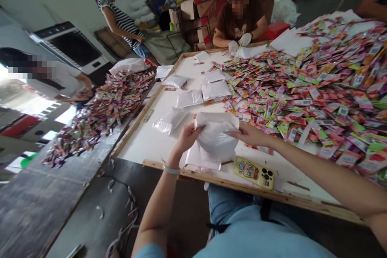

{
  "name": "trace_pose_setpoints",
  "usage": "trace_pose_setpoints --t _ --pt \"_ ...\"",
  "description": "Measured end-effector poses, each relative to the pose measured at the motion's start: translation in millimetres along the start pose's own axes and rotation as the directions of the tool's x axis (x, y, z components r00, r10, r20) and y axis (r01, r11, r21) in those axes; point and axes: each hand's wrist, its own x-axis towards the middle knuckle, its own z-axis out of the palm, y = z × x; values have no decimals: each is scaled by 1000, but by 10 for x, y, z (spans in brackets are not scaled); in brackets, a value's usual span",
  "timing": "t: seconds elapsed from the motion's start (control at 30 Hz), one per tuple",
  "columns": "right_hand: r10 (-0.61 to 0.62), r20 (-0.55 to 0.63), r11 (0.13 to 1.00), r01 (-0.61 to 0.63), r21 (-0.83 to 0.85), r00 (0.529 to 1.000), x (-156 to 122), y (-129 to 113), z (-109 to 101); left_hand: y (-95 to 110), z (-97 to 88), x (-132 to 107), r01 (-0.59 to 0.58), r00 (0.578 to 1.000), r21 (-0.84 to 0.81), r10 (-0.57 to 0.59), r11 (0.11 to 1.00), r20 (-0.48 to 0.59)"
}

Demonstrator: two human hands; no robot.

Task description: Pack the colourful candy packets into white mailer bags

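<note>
Between my two hands is a white plastic mailing bag [217, 137], its flap edge facing away from me. My left hand [192, 134] pinches its left side near the top, thumb on the front. On the opposite side my right hand [243, 134] grips the upper right corner. Flat white bags [201, 159] lie beneath it on the table. Filled white bags [189, 98] rest just beyond, and another wrinkled one [169, 121] sits to the left. What is inside the held bag cannot be seen.
A large heap of colourful small packets [314, 88] covers the table's right side. A yellow-cased phone [253, 172] lies near the wooden front edge [290, 199]. Another packet pile [102, 109] is on the left table. A gloved co-worker [240, 20] sits across; two other people are at left.
</note>
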Motion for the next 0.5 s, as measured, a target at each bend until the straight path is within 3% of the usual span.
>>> trace_pose_setpoints --t 0.07,0.17,0.23,0.33,0.4,0.5 --pt "-89 153 991 72 113 984 -55 81 -88 -41 -45 33 -14 1000 4 14 1000 17" --pt "-167 210 959 109 263 963 -116 134 -173 -8 -157 75 -69 987 32 64 997 147" --pt "-158 254 945 72 320 954 -127 145 -166 69 -244 98 -115 939 52 91 992 332" --pt "-116 350 941 -9 337 929 -96 176 -159 210 -366 127 -118 809 70 55 991 585" --pt "-109 424 943 -41 329 899 -39 205 -212 296 -461 149 -136 765 137 16 981 643" --pt "-125 552 935 -88 344 825 86 217 -364 374 -648 179 -191 740 254 -31 948 672"
